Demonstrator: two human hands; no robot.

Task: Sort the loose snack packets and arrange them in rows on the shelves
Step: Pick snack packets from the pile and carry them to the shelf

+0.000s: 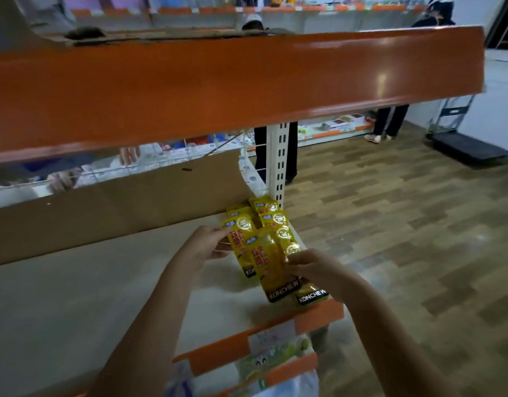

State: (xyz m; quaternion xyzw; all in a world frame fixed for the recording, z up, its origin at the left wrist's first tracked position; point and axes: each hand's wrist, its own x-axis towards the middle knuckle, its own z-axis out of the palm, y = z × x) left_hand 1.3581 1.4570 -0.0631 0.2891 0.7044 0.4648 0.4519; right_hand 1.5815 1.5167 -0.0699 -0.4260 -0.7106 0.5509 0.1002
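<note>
fingers of our left hand point(209, 245) curl on the upper left edge of the front yellow packets point(248, 247), thumb on the face, so that hand pinches them. our right hand point(313, 267) has its fingers bent tight on the right side of the overlapping packets, pinching a lower one near its middle. both hands hold the same loose fan, which lies at the right end of the shelf point(103, 282), with more yellow packets point(268, 210) stacked behind it against the white slotted upright point(280, 161).

we think the main risk is the edge. the frontmost packet point(311, 295) sits right at the orange shelf lip point(318, 313) and at the open right end, so a nudge while we square the row could tip it to the floor. the foil looks slick, and the packets overlap unevenly, so pressing from both sides may make them slide over one another instead of lining up. pushing back hard could also topple the ones at the rear.

outward, the shelf is a pale flat board backed by brown cardboard point(118, 202). a wide orange shelf front point(218, 81) hangs above and hides much of the view. below us, lower shelves carry other goods, blurred. beyond lies wood-pattern flooring point(390, 224), a flat trolley point(465, 147), further shelving, and other people point(390, 118) standing across the room.
</note>
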